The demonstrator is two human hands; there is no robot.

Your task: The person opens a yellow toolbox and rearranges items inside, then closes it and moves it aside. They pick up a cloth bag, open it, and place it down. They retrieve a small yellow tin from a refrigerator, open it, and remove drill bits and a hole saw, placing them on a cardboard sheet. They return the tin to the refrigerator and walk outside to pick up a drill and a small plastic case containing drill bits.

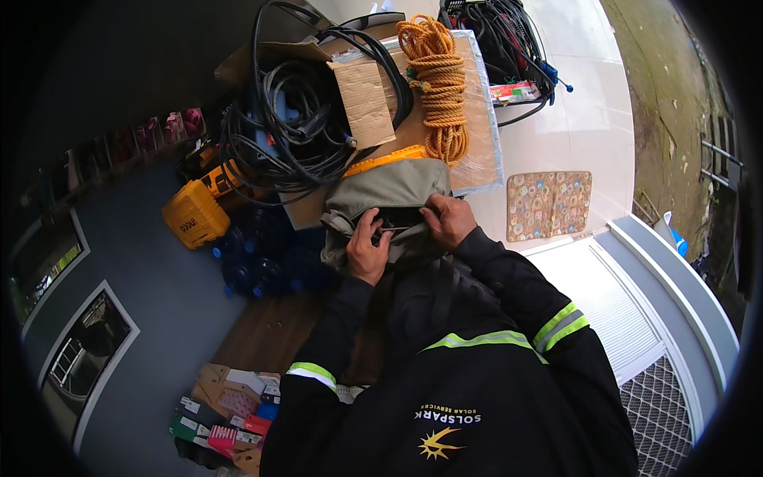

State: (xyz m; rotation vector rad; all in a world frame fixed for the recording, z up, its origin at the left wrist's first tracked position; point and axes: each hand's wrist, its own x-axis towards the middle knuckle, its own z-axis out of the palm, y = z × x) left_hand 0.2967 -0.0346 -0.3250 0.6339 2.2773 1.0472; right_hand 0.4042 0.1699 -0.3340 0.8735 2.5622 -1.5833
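A grey-green cloth bag (395,186) lies in front of me with its mouth pulled apart, showing a dark inside. My left hand (367,250) is closed on the near left edge of the mouth, thumb and fingers bent over the cloth. On the other side, my right hand (450,221) grips the right edge, its fingers curled and the thumb toward the opening. Something thin and pale crosses the opening between the hands; I cannot make out what it is. The bag's contents are too dark to tell.
Beyond the bag are coiled black cables (274,119), a cardboard box flap (364,103) and a bundle of orange rope (439,87). A yellow case (195,215) and blue bottles (258,266) are at left. A patterned mat (548,206) lies right; small boxes (230,401) sit lower left.
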